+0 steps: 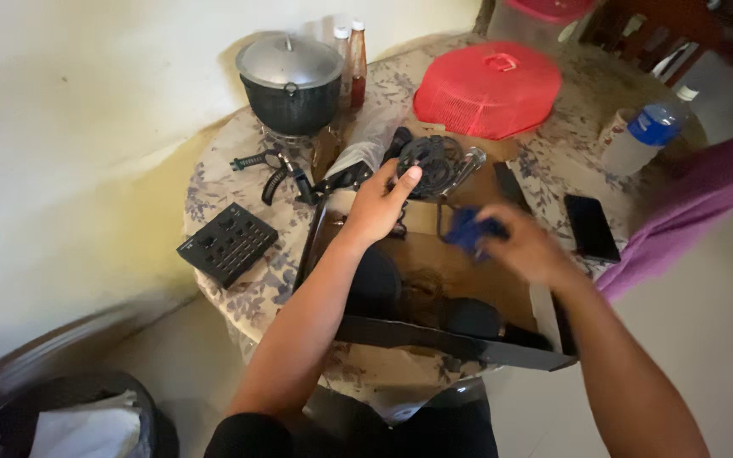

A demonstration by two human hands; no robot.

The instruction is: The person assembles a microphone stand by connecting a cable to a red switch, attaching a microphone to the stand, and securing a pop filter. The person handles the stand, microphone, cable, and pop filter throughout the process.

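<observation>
**Two hands busy above an open box**

Over the round table [214, 182] with its flowered cloth, an open cardboard box [460, 293] sits at the near edge, its dark flap turned toward the person. Just past the box's far side, the left hand [377, 206] pinches a black round frame [431, 161], the thumb lying across its rim and the fingers curled behind it. At the box's right side the right hand [529, 248] is closed around a small blue piece [468, 229]; that hand is blurred, so how the fingers lie on the piece cannot be told.

Left of the box rests a black flat device with knobs [227, 242], and beyond it a black jointed arm with a spring [277, 174]. At the far edge stand a dark pot with a grey lid [290, 80] and two sauce bottles [351, 55]. A red mesh food cover [489, 92] lies to the right of them. A dark phone [591, 226] lies flat just right of the box, with a plastic water bottle [642, 136] further back.
</observation>
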